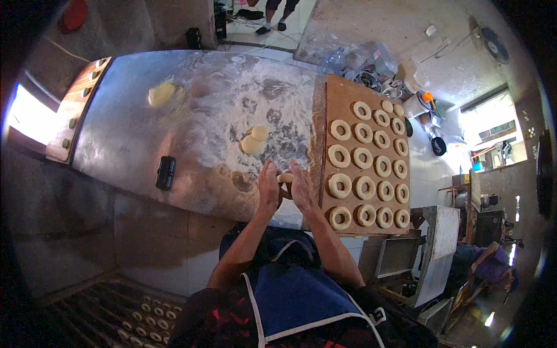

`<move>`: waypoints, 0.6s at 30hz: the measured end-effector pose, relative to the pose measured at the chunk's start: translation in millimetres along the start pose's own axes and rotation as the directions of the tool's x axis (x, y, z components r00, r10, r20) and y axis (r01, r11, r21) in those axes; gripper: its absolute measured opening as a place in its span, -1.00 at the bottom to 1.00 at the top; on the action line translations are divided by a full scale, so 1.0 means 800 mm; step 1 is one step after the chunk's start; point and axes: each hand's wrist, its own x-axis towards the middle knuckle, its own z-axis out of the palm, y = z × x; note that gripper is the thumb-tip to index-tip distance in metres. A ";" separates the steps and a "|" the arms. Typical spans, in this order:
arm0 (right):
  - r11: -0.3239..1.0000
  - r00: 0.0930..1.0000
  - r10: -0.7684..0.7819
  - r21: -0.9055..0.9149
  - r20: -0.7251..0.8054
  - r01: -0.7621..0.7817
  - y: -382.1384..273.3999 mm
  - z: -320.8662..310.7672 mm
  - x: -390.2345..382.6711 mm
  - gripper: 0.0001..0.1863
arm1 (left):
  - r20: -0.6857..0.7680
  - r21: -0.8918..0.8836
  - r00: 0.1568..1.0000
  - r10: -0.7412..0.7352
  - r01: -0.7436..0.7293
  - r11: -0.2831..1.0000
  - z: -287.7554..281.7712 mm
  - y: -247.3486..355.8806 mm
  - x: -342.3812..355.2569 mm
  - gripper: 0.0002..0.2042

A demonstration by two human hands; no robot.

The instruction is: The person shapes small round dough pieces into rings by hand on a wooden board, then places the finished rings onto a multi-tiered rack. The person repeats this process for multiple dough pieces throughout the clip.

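Between my left hand (270, 184) and my right hand (300, 184) is a pale dough piece (285, 178), held just above the near edge of a floured metal table (127, 116); the fingers of both hands curve round it. Two flattened dough rounds (253, 143) lie overlapping on the flour beyond my hands. To the right, a brown board (321, 220) carries several dough rings (339, 186) in rows and two small rounds (387, 107) at its back corner.
A black case (165, 173) and a yellow smear (162, 94) are at left, beside a wooden board (61, 136). Bottles and containers (377, 64) stand behind the ring board. Metal trays (435, 249) and a person (484, 261) are at lower right; another person's legs (272, 14) show at top.
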 end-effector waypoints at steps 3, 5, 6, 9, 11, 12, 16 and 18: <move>0.935 0.944 0.326 0.126 0.052 -0.330 -0.003 -0.018 0.001 -0.28 | 0.019 -0.265 0.994 -0.106 0.108 0.958 0.014 -0.026 0.007 -0.71; 0.846 0.843 0.491 0.111 0.221 -0.522 0.002 -0.037 0.002 -0.33 | -0.002 0.282 0.930 0.367 -0.352 0.892 0.021 -0.042 0.011 -0.69; 0.862 0.839 0.456 0.088 0.297 -0.499 0.008 -0.050 0.003 -0.36 | 0.084 0.527 0.813 0.577 -0.528 0.667 0.024 -0.048 0.014 -0.68; 0.994 0.994 0.029 -0.107 0.106 -0.018 0.034 -0.063 0.001 -0.49 | -0.059 -0.137 0.994 0.092 -0.099 0.986 0.038 -0.061 0.012 -0.68; 0.997 0.986 0.076 0.000 0.151 -0.077 0.057 -0.073 -0.001 -0.51 | 0.159 -0.531 0.973 -0.166 0.226 0.817 0.047 -0.061 0.012 -0.66; 1.000 0.988 -0.010 0.010 0.156 0.008 0.067 -0.077 0.003 -0.49 | 0.060 -0.125 0.996 0.072 -0.064 0.990 0.053 -0.060 0.010 -0.68; 0.979 0.977 0.084 0.165 0.197 -0.117 0.087 -0.088 0.011 -0.44 | -0.074 0.168 0.989 0.131 -0.117 0.979 0.076 -0.051 0.010 -0.61; 0.939 0.937 0.248 0.179 0.245 -0.295 0.086 -0.096 0.017 -0.43 | -0.020 -0.427 0.934 -0.358 0.315 0.847 0.087 -0.053 0.009 -0.51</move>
